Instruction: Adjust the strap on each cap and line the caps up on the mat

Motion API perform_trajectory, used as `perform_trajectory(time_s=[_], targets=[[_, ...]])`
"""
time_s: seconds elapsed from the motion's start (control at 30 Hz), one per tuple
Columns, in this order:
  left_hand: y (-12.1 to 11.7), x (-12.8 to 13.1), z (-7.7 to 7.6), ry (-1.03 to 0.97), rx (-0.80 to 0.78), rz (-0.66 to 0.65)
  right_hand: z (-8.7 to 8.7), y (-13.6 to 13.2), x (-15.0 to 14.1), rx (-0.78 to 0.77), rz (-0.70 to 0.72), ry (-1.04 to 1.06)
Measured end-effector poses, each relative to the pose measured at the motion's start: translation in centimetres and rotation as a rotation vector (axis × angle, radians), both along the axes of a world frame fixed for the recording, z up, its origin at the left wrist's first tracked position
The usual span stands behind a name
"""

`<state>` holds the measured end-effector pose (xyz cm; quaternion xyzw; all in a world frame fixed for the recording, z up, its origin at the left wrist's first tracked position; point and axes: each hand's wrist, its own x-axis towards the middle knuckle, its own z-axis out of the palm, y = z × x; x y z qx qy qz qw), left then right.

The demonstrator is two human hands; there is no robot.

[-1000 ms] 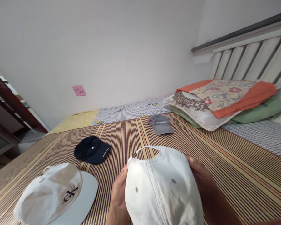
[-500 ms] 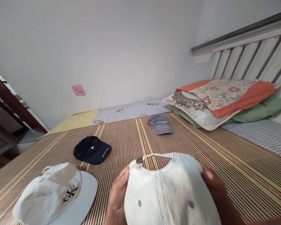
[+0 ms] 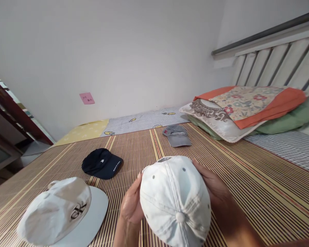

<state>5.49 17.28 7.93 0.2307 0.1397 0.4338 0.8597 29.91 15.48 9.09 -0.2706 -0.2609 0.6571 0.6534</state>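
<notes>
I hold a white baseball cap point(image 3: 173, 199) between both hands, low in the middle of the view, above a striped bamboo mat point(image 3: 260, 178). Its crown faces me and the top button shows near the bottom. My left hand point(image 3: 131, 206) grips the cap's left side with the thumb along the edge. My right hand point(image 3: 211, 188) wraps round its right side, fingers on the crown.
A pale bucket hat point(image 3: 60, 212) with dark letters lies at the lower left. A navy cap point(image 3: 101, 164) sits behind it and a grey cap point(image 3: 177, 134) lies farther back. Stacked pillows point(image 3: 242, 109) rest at the right against a slatted headboard. A dark wooden frame stands at the left edge.
The white cap has tipped in my hands: before, its back opening and strap faced up; now the crown and top button face me. Both hands stayed on it.
</notes>
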Motion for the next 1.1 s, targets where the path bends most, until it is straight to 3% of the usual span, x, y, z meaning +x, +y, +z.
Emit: perform_trajectory(time_s=[0.17, 0.43, 0.73, 0.9, 1.1], targets=[[0.6, -0.1, -1.8, 0.058, -0.072, 0.143, -0.5, 0.2, 0.3, -0.046, 0.091, 0.128], [2.5, 0.7, -4.1, 0.099, -0.213, 0.282, -5.8, 3.8, 1.8, -0.131, 0.047, 0.112], [3.5, 1.7, -6.5, 0.248, -0.311, 0.367, -10.1, 5.0, 2.3, -0.287, -0.033, 0.073], [3.9, 2.1, -6.8, 0.260, -0.320, 0.417, -11.3, 5.4, 2.7, -0.331, -0.071, 0.047], [4.6, 1.8, -6.7, 0.264, -0.289, 0.415, -11.5, 5.9, 2.8, -0.317, -0.090, 0.046]])
